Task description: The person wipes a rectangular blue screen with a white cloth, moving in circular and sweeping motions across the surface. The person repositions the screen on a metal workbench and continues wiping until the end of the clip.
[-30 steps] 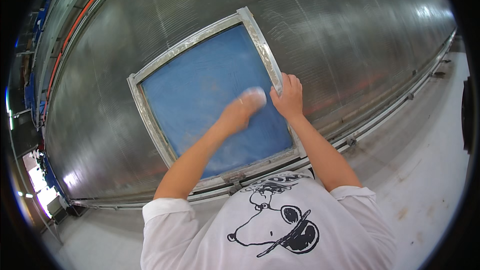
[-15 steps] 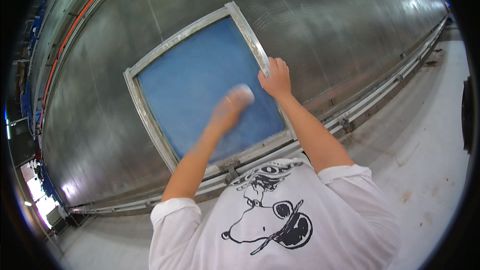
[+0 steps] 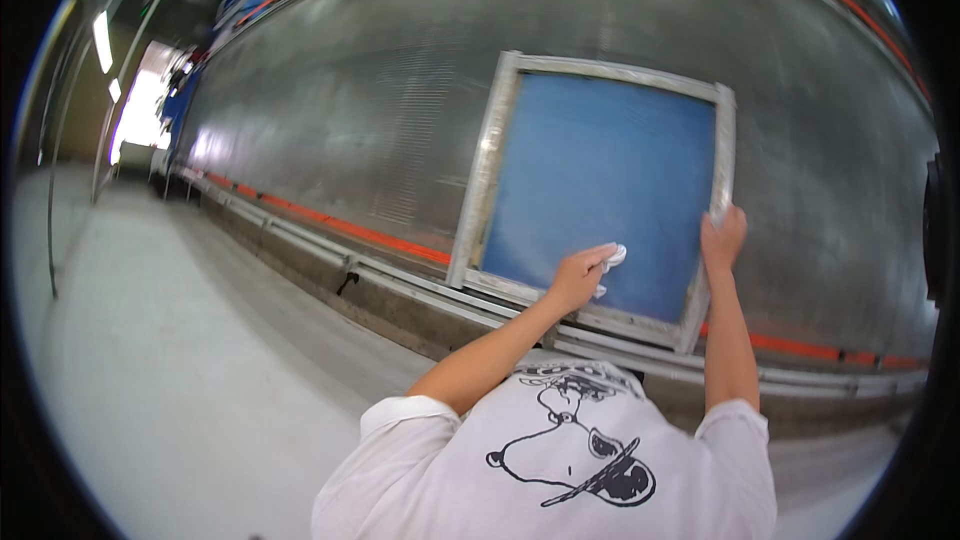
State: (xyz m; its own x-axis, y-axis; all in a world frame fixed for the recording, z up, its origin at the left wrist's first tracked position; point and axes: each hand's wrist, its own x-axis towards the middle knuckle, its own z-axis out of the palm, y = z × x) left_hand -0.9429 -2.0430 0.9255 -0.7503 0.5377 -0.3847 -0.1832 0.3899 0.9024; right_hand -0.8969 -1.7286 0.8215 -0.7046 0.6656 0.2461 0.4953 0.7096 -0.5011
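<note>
Pinching a white cloth (image 3: 615, 257) in my left hand (image 3: 578, 278), I have it over the lower part of the blue screen (image 3: 610, 170) while my right hand (image 3: 723, 238) grips the right side of its pale frame (image 3: 487, 145), which lies on the metal desk (image 3: 330, 130).

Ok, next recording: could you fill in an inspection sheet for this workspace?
Surface: long, shiny grey worktop, orange strip near its close edge.
Job's things: blue screen panel in a scuffed metal frame, lying on the worktop; white cloth.
Clutter: small black item, kind unclear, at the side rail.
Hands: left holds the cloth at the panel; right grips the frame's right side.
Cables: nothing seen for certain.
Surroundings: pale floor, tube light, bright opening.
</note>
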